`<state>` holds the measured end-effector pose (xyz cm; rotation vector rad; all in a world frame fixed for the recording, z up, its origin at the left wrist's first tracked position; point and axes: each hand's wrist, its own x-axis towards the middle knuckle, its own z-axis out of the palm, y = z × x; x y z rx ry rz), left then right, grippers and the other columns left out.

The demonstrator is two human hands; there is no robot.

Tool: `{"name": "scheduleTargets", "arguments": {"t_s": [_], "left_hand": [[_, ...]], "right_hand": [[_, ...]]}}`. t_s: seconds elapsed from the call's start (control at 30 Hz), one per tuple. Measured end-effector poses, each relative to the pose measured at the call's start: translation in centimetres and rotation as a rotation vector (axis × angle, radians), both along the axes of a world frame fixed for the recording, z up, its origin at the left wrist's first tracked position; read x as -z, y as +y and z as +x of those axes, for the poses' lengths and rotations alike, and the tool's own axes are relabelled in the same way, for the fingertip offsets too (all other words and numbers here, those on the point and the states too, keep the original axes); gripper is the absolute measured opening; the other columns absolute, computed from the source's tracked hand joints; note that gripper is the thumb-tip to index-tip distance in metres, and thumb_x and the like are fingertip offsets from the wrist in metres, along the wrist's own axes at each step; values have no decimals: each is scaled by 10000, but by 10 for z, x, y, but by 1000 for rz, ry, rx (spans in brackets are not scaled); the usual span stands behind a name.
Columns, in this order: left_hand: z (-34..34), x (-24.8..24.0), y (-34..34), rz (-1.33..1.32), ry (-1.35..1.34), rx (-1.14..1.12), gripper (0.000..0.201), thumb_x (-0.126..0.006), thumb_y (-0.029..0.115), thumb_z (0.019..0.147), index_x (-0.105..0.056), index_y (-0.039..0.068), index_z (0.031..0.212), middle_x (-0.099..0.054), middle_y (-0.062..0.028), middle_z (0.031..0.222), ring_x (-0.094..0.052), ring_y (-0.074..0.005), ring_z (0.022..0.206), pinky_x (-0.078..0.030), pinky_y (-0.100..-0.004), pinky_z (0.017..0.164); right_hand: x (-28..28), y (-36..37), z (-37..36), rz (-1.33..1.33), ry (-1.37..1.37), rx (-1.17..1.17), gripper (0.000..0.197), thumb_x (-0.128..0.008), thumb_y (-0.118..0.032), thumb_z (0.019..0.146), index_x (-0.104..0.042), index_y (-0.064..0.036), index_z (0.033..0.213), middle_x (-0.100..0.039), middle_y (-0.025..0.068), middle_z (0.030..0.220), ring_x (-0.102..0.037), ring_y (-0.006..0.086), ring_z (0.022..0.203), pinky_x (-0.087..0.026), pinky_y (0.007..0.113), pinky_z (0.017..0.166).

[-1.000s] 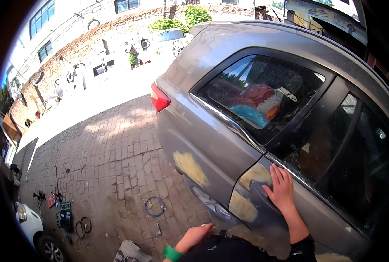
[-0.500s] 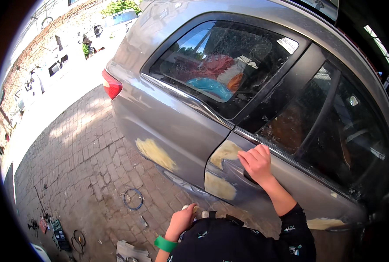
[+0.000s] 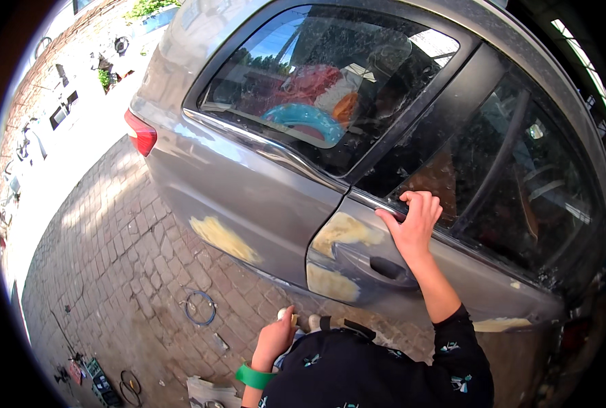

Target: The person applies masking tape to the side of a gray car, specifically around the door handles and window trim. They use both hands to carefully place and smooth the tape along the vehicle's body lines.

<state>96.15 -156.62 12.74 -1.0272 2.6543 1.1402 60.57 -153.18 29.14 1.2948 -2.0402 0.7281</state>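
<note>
A grey car stands in front of me. My right hand [image 3: 420,221] is at the rear door [image 3: 446,262], its fingertips by the chrome trim [image 3: 371,198] under the window. Its thumb is apart from the curved fingers, and nothing shows between them. Below it is the recessed door handle [image 3: 388,268]. Tan filler patches [image 3: 347,231] lie left of the handle, and another filler patch [image 3: 222,238] is on the rear quarter panel. My left hand [image 3: 274,336] hangs low beside my body, fingers closed around a small yellowish piece [image 3: 295,319] that is mostly hidden. A green band circles that wrist.
On the brick paving [image 3: 146,272] lie a coiled blue cable [image 3: 200,308], a dark cable loop [image 3: 130,387], a green tool case [image 3: 101,382] and a flattened sheet [image 3: 211,392]. The red tail light [image 3: 141,134] marks the car's rear corner. Sunlit clutter lines a wall at far left.
My right hand has risen from beside the door handle to the window trim, and its fingers have opened from a closed shape. The view has shifted, with the car lying further up and left.
</note>
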Motion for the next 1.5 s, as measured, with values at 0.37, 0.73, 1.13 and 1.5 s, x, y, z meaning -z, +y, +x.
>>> {"name": "scheduleTargets", "arguments": {"t_s": [0.37, 0.73, 1.13, 1.5], "left_hand": [[3, 5, -6, -46, 30, -15, 608, -637, 237, 907, -381, 81, 1436, -708, -192, 920, -681, -391, 760, -537, -482, 639], [9, 23, 8, 4, 145, -79, 659, -670, 183, 883, -362, 108, 1462, -686, -196, 847, -660, -413, 769, -520, -489, 653], [12, 20, 1, -26, 190, -125, 606, -636, 196, 905, -387, 85, 1445, -686, -180, 931, -671, -378, 769, -539, -465, 648], [15, 23, -5, -25, 186, -117, 606, -642, 205, 899, -395, 86, 1439, -696, -161, 929, -680, -363, 783, -543, -458, 650]], "right_hand": [[-3, 12, 3, 116, 80, 27, 460, -851, -261, 711, -577, -105, 1045, -519, 63, 1006, -475, 286, 930, -358, 420, 812], [-14, 2, 8, 230, 162, -39, 326, -818, -174, 742, -568, -109, 941, -515, 53, 945, -482, 274, 892, -358, 409, 785], [-23, -6, 9, 238, 125, -43, 306, -779, -135, 686, -522, -95, 848, -497, 59, 899, -463, 282, 875, -358, 411, 783], [-19, -11, 11, 210, 134, -65, 332, -780, -114, 646, -509, -89, 837, -480, 70, 866, -470, 290, 858, -346, 413, 760]]}}
